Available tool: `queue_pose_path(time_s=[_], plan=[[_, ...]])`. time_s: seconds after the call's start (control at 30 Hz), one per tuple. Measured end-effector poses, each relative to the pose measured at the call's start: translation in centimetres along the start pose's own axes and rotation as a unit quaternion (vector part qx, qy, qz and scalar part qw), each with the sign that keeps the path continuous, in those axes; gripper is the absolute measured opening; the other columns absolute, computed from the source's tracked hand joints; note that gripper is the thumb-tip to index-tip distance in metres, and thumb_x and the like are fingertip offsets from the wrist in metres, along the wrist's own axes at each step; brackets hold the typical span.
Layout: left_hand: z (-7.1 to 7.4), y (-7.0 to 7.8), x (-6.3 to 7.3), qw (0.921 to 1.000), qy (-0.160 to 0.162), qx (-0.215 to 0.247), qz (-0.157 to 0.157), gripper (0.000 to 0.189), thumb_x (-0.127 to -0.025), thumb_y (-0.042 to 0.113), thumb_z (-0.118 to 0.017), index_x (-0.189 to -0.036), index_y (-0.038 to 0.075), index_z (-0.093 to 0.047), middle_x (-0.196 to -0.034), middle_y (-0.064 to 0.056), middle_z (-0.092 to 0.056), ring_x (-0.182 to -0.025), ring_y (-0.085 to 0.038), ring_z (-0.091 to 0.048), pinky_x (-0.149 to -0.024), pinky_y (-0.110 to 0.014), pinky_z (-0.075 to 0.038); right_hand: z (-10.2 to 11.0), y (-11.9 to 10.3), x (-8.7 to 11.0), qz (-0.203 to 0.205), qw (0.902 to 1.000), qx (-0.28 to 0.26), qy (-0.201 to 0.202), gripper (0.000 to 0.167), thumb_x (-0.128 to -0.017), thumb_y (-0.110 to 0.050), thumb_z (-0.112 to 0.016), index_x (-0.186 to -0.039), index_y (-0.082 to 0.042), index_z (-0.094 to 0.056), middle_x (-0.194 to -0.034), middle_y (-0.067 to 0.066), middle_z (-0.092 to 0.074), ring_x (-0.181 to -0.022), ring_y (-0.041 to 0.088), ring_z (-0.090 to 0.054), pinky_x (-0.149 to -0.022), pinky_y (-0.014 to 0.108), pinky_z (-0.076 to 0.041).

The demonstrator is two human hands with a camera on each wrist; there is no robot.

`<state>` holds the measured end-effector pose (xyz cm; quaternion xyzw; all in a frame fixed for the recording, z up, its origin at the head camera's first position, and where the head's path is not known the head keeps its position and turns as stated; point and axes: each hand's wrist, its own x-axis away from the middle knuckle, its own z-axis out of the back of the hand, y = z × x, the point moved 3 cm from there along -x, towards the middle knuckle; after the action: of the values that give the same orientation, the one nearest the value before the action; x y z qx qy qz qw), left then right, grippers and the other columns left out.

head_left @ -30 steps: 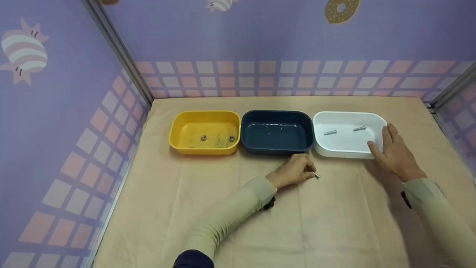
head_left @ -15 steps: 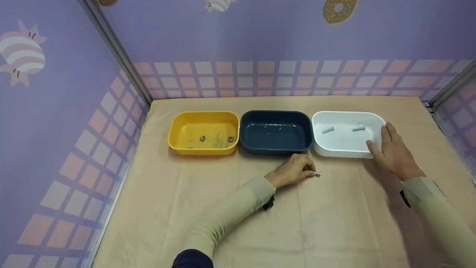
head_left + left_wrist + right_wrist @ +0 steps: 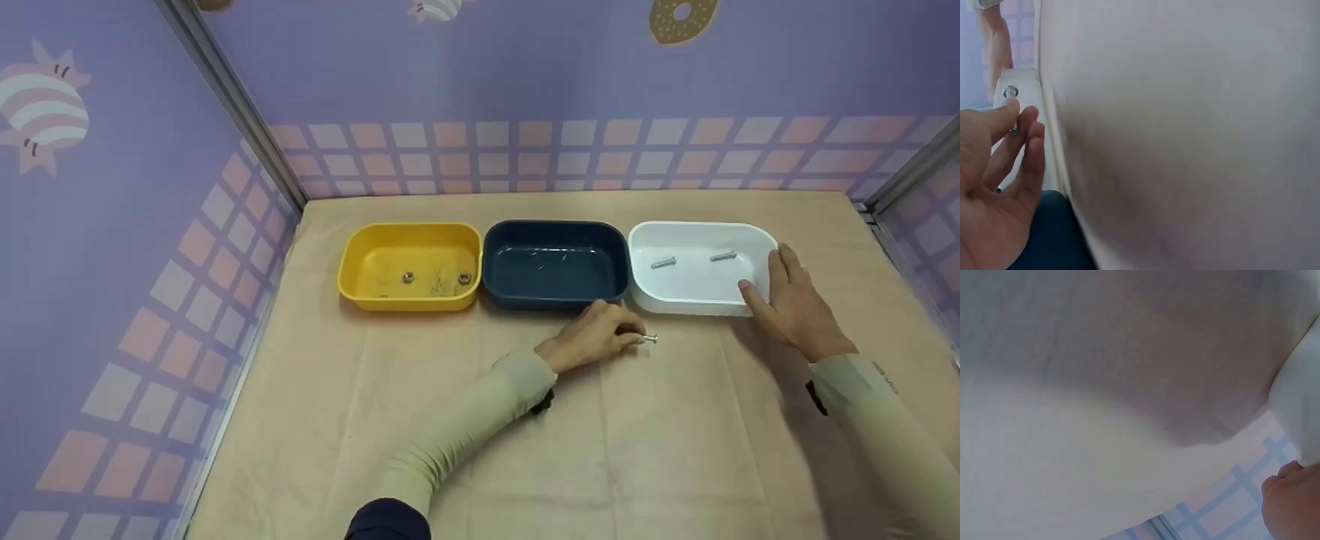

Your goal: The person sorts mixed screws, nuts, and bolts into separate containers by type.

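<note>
Left hand (image 3: 592,341) is pinching a bolt (image 3: 649,339) just above the cloth, at 7 o'clock of the white tray (image 3: 757,234) | right hand (image 3: 791,304), fingers straight, is steadying that tray's 4 o'clock corner | step: carrying | next move, likely: lifting over the rim.

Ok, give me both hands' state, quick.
Left hand: pinching a bolt.
Right hand: open, fingers resting on the white bin.

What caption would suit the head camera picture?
Left hand pinches a bolt before three trays; right hand rests on the white tray.
</note>
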<state>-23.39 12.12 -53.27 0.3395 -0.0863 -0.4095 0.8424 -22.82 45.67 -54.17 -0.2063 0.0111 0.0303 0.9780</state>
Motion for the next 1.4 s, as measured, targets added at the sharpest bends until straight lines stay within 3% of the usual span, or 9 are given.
queue_pose_path(time_s=[0.33,0.63,1.07,1.4], plan=[[2.1,1.7,-1.7,0.9984,0.019,0.017,-0.050,0.019,-0.104,0.020,-0.071,-0.113,0.009,-0.084,-0.105,0.001,-0.083,-0.082,0.005,-0.063,-0.073,-0.006,-0.049,0.0,-0.2,-0.2,-0.007,1.0000,0.000,-0.001,0.093,-0.112,-0.053,-0.036,-0.165,0.015,-0.001,-0.173,0.037,0.002,-0.153,0.066,-0.015,-0.113,0.083,-0.027],[3.4,2.8,-3.8,0.9977,0.032,-0.004,-0.060,0.018,-0.105,0.019,-0.071,-0.111,0.009,-0.084,-0.103,-0.001,-0.083,-0.083,0.003,-0.066,-0.075,-0.007,-0.049,0.0,-0.2,-0.4,-0.008,0.9999,0.009,-0.005,0.092,-0.112,-0.053,-0.034,-0.164,0.015,-0.001,-0.174,0.037,0.002,-0.153,0.066,-0.016,-0.114,0.083,-0.027],[3.3,3.8,-7.6,0.9979,0.026,-0.049,-0.032,0.018,-0.106,0.021,-0.069,-0.109,0.010,-0.084,-0.099,0.001,-0.081,-0.078,0.001,-0.059,-0.072,-0.010,-0.046,-0.1,-0.1,-0.3,-0.004,0.9999,0.014,-0.004,0.092,-0.112,-0.052,-0.036,-0.165,0.015,-0.002,-0.173,0.038,0.001,-0.149,0.071,-0.018,-0.111,0.084,-0.029],[2.6,3.7,-11.1,0.9963,0.013,-0.073,0.042,0.021,-0.108,0.024,-0.066,-0.116,0.014,-0.083,-0.108,0.005,-0.080,-0.088,-0.001,-0.066,-0.079,-0.011,-0.051,-0.1,0.0,-0.3,-0.009,0.9998,0.016,-0.004,0.093,-0.112,-0.053,-0.035,-0.165,0.015,-0.001,-0.173,0.037,0.002,-0.151,0.067,-0.018,-0.113,0.083,-0.029]])
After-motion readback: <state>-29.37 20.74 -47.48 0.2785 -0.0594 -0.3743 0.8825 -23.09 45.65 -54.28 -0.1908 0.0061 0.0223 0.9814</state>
